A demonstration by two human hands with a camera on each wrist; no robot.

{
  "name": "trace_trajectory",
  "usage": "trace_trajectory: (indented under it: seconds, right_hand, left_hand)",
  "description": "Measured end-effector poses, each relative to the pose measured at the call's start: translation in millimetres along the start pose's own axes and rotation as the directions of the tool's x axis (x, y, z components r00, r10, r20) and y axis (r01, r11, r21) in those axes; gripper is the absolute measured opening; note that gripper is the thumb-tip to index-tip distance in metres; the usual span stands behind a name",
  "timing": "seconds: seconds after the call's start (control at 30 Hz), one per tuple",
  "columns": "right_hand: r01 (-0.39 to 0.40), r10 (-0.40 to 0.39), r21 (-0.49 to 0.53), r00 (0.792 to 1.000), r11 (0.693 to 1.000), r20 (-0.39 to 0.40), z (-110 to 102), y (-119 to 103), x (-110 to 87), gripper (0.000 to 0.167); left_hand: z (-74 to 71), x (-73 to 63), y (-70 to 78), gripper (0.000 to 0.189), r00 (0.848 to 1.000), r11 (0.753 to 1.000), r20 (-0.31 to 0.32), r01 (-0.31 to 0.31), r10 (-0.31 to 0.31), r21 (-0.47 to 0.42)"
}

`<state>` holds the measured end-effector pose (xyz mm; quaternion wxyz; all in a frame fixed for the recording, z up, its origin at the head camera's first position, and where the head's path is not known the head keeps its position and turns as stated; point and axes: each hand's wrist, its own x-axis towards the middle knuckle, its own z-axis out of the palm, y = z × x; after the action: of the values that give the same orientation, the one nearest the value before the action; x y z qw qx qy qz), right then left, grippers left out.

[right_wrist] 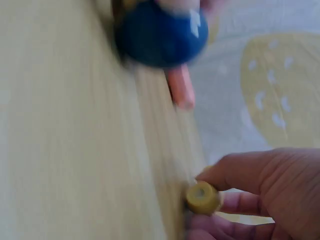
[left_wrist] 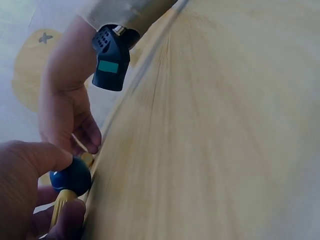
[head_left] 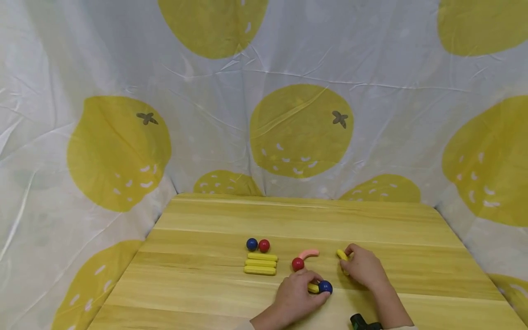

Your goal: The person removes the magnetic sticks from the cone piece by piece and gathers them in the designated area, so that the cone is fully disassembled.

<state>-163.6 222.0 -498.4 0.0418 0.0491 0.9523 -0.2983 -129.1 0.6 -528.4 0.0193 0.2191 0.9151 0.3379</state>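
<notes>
My left hand (head_left: 294, 294) grips a yellow stick (head_left: 313, 288) with a dark blue ball (head_left: 325, 287) at its end, low over the table. In the left wrist view its thumb lies against the ball (left_wrist: 72, 176). To the right, my right hand (head_left: 365, 266) pinches another yellow stick (head_left: 341, 255) between thumb and fingers; the right wrist view shows that stick's round end (right_wrist: 202, 197). Just beyond the left hand, a red ball (head_left: 298, 264) lies at the end of a curved pink piece (head_left: 309, 253).
Several yellow sticks (head_left: 261, 263) lie side by side on the wooden table (head_left: 185, 266), left of the hands. Behind them sit a loose blue ball (head_left: 252, 244) and a red ball (head_left: 264, 245). A lemon-print curtain (head_left: 222, 128) hangs behind the table.
</notes>
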Motion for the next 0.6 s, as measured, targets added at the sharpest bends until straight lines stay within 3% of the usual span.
trace_trajectory:
  seconds: [0.2,0.33,0.5,0.6]
  right_hand:
    - [-0.036,0.030,-0.072,0.997,0.997,-0.074,-12.6,19.3,6.9,0.035]
    - [-0.014,0.000,-0.119,0.993,0.993,-0.119,-13.6,17.8,7.0,0.041]
    - [0.144,-0.163,-0.109,0.968,0.984,-0.190,-0.5,-1.7,2.4,0.033]
    - [0.288,-0.291,-0.041,0.949,0.957,-0.122,12.4,-15.4,0.4,0.022]
  left_hand:
    - [-4.2,-0.6,3.4,0.031,0.998,0.999,0.046,-0.041,0.040,0.032]
    - [-6.6,0.3,3.4,0.031,0.996,0.999,0.073,-0.051,0.051,-0.003]
    - [-10.1,1.5,0.2,0.026,0.990,0.993,0.125,-0.048,0.062,-0.106]
    - [-13.2,1.9,-2.2,0.024,0.980,0.986,0.177,-0.063,0.090,-0.153]
